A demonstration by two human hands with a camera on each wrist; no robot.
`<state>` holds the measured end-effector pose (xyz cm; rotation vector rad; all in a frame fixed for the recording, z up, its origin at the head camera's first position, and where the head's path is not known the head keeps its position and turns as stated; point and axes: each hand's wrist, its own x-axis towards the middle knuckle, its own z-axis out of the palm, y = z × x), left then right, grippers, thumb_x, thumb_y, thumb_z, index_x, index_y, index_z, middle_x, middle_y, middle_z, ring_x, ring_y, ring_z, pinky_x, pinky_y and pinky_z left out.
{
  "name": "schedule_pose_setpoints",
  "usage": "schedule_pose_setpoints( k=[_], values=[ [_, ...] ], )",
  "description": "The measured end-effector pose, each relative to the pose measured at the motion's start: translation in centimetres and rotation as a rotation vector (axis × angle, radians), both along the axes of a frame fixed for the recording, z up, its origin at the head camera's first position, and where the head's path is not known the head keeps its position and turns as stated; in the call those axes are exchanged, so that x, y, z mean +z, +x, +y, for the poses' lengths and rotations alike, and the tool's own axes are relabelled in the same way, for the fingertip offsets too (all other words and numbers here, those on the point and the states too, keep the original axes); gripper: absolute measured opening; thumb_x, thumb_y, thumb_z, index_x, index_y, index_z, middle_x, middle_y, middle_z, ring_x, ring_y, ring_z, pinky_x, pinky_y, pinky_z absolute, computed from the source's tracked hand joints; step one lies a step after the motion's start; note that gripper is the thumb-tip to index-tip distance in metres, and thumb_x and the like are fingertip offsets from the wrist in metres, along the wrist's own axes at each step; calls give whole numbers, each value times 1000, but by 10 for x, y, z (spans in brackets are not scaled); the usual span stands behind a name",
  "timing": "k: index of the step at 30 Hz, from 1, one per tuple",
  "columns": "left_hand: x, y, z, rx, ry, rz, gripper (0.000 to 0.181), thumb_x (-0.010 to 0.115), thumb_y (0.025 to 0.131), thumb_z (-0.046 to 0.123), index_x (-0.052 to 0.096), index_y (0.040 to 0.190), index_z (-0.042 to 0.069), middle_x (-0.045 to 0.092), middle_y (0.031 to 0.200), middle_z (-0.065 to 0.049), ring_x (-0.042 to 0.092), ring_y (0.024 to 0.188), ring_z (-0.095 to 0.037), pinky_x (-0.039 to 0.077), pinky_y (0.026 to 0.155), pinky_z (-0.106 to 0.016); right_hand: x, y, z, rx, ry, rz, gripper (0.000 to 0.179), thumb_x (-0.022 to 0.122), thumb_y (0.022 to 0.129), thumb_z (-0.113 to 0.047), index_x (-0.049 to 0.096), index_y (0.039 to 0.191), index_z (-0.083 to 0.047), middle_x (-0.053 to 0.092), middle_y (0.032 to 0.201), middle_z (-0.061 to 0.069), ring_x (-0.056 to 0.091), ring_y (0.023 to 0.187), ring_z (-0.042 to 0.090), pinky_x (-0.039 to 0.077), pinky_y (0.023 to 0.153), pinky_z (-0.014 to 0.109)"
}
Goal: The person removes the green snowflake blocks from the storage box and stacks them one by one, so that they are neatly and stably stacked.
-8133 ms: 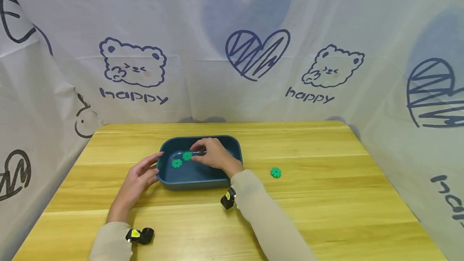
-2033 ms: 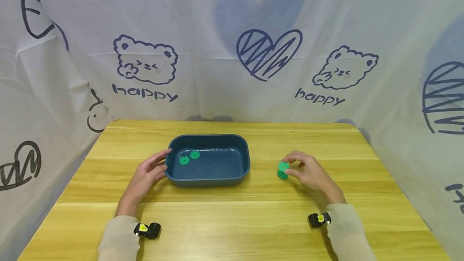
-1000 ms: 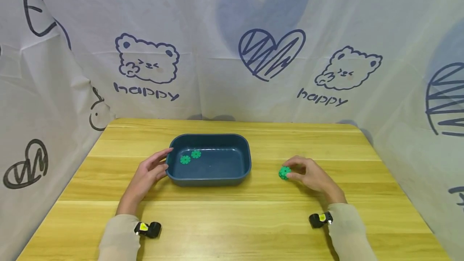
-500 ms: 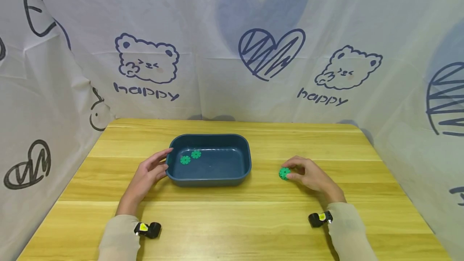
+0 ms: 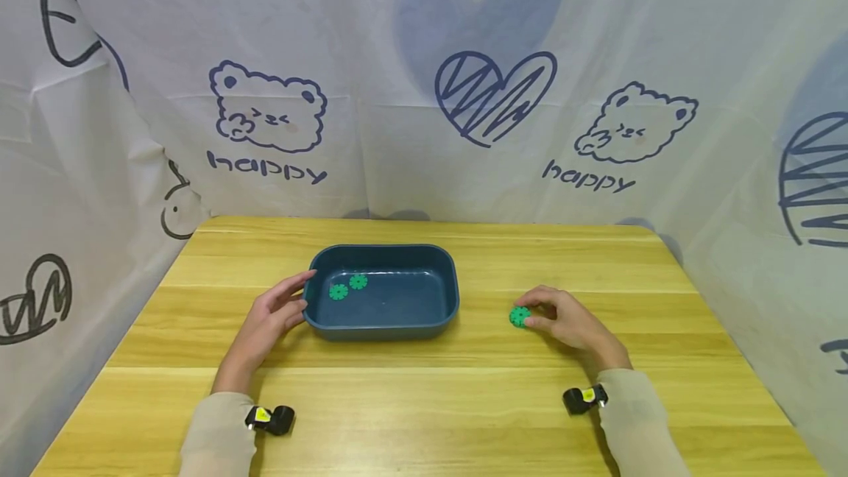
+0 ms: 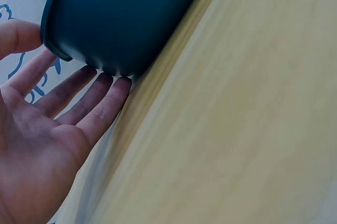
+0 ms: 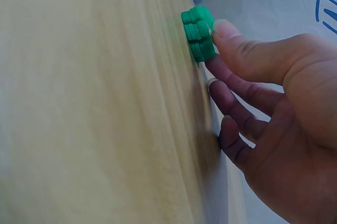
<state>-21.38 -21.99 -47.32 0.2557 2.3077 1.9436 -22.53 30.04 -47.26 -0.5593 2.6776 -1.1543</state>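
In the head view, a dark blue rectangular tray (image 5: 380, 333) stands left of centre on the table. Two green notched plastic discs, a nearer one (image 5: 338, 291) and a farther one (image 5: 358, 282), lie flat in its left part. My left hand (image 5: 268, 315) touches the tray's left end, with fingertips against the outer wall (image 6: 116, 29) and the thumb by the rim. On the table to the right, my right hand (image 5: 563, 317) holds a small stack of green notched discs (image 7: 197, 34) between thumb and fingers. From above, only the top disc (image 5: 520, 316) shows clearly.
The yellow wooden table (image 5: 411, 403) carries the tray and the stack. A white printed cloth (image 5: 391, 138) hangs behind it and along both sides. Each wrist wears a small black camera, one on the left (image 5: 270, 419) and one on the right (image 5: 584, 399).
Earlier, my right hand was inside the tray beside a disc, with a single disc on the table. It then brought a disc over that one and lowered it on top. The last half second shows hardly any movement.
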Motion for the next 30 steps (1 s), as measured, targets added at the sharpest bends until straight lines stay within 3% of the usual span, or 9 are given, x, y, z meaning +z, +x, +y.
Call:
schedule_pose_setpoints(
  k=[10, 19, 30],
  values=[
    [0, 0, 0, -1, 1, 1, 50, 50, 107, 10, 44, 156, 6, 39, 163, -22, 59, 125, 0, 55, 93, -13, -1, -1, 2, 20, 20, 3, 28, 68, 99, -10, 71, 126, -13, 68, 123, 5, 61, 111, 19, 53, 98, 25],
    [0, 0, 0, 1, 2, -1, 50, 49, 107, 9, 44, 156, 6, 39, 163, -22, 60, 125, -1, 55, 93, -14, 0, 0, 1, 34, 22, 31, 28, 68, 98, -9, 72, 126, -10, 68, 123, 6, 61, 110, 17, 54, 100, 33],
    [0, 0, 0, -1, 3, 3, 50, 49, 107, 9, 43, 156, 5, 38, 163, -23, 60, 124, -1, 55, 93, -14, 1, 1, 1, 46, 21, 36, 29, 66, 99, -9, 70, 128, -9, 68, 126, 8, 61, 116, 26, 53, 104, 47]
  ],
)
